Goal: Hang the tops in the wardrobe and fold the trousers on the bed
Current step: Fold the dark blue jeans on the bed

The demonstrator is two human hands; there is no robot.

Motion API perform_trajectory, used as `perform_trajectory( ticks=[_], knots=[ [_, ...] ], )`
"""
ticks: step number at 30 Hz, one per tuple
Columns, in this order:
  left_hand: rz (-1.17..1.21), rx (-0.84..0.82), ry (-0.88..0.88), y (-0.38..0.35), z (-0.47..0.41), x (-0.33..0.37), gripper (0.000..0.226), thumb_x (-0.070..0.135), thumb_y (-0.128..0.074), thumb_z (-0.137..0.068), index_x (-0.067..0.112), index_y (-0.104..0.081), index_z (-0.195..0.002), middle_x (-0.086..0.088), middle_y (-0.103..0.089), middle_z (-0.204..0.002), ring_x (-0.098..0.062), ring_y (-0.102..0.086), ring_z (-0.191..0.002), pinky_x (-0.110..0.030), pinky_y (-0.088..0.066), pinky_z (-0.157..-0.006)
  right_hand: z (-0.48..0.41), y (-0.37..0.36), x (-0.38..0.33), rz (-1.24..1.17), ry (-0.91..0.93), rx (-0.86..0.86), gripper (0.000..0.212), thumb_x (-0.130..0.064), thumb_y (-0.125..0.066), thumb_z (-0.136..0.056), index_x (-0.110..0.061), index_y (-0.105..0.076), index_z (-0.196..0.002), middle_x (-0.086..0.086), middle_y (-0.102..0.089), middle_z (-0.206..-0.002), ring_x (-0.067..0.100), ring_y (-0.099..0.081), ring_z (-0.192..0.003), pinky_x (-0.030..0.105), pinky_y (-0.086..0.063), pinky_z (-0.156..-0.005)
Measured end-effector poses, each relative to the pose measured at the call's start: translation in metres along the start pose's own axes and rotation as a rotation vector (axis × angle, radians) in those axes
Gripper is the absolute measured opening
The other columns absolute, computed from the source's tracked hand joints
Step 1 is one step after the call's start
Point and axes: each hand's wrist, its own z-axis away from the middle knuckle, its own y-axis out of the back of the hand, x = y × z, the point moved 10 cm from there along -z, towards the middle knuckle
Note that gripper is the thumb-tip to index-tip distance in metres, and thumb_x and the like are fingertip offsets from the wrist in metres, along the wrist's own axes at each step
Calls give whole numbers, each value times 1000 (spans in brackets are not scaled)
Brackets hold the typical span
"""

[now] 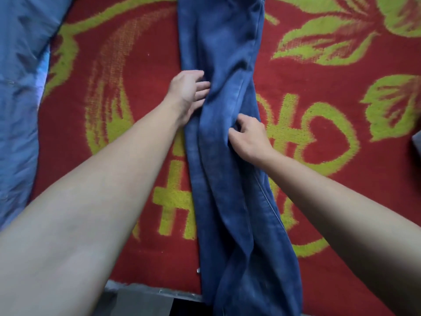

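Observation:
A pair of blue jeans [225, 53] lies lengthwise down the middle of the bed, one leg laid over the other, its near end hanging over the bed's front edge. My left hand [188, 90] rests on the jeans' left edge about halfway along, with its fingertips tucked into a fold of the denim. My right hand [249, 135] sits at the right edge a little nearer to me and pinches a crease of the fabric between thumb and curled fingers.
The bed is covered by a red blanket [341, 167] with yellow-green flower and heart patterns. A blue quilt or garment [18, 87] is bunched along the left side. A grey object's corner [417, 142] shows at the right edge. The bed's front edge [148, 290] is near me.

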Motion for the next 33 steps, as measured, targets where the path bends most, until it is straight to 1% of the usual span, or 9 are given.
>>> perform_trajectory(
  ticks=[2,5,9,16,22,24,26,30,33],
  knots=[
    [60,-80,28,-17,2,-2,24,39,-53,-97,17,-53,-108,-12,-68,-105,-23,-68,-85,-37,-57,-84,21,25,-20,144,184,236,11,-13,-50,-89,-6,-54,-95,15,-56,-93,39,-55,-83,46,-44,-70],
    [-480,5,-171,-29,2,14,72,75,-69,-64,21,-58,-110,1,-66,-107,-14,-64,-93,-33,-53,-90,31,24,-24,353,271,190,26,-7,-48,-86,-6,-54,-111,18,-48,-100,46,-55,-74,53,-47,-62],
    [-1151,228,-414,-28,5,29,81,50,-83,-59,21,-47,-125,-4,-54,-117,-25,-57,-108,-33,-45,-88,13,15,-11,325,285,29,38,-10,-53,-88,-15,-62,-125,14,-54,-97,41,-58,-90,48,-50,-77],
    [-28,348,-58,74,-14,-35,25,-7,-67,-82,10,-61,-100,-15,-67,-98,-28,-65,-93,-39,-54,-90,-9,21,72,-60,-354,3,18,-16,-48,-83,-20,-64,-91,5,-70,-95,33,-62,-96,38,-50,-78],
    [7,464,-115,80,-25,-10,26,-10,-48,-76,13,-50,-65,-6,-55,-68,-19,-53,-62,-27,-48,-53,-42,29,36,-55,-232,42,23,-26,-56,-82,-22,-70,-100,-4,-71,-99,22,-64,-101,31,-48,-85],
    [34,445,-164,74,-29,13,7,9,-57,-76,9,-55,-69,-6,-57,-75,-17,-53,-69,-28,-45,-59,-65,30,18,-166,-190,44,26,-35,-62,-86,-19,-73,-104,-7,-71,-99,16,-65,-98,32,-50,-92],
    [30,403,-179,72,-43,31,33,27,-74,-75,2,-64,-93,-6,-69,-97,-19,-67,-83,-34,-56,-74,-90,29,-3,-216,-151,23,34,-50,-65,-87,-16,-70,-90,-6,-62,-85,13,-56,-81,29,-45,-79],
    [-50,412,-235,68,-58,77,14,-3,-69,-80,3,-64,-91,-16,-71,-93,-27,-71,-81,-50,-60,-71,-133,30,-36,-108,-128,16,35,-49,-59,-93,-15,-61,-86,5,-63,-90,21,-58,-82,32,-43,-74],
    [29,331,-330,51,-61,118,23,-16,-56,-84,6,-60,-87,-17,-68,-85,-26,-67,-74,-45,-61,-68,-135,67,-59,1,10,327,29,-34,-39,-105,-14,-54,-91,12,-64,-103,27,-56,-92,33,-31,-75]
  ],
)
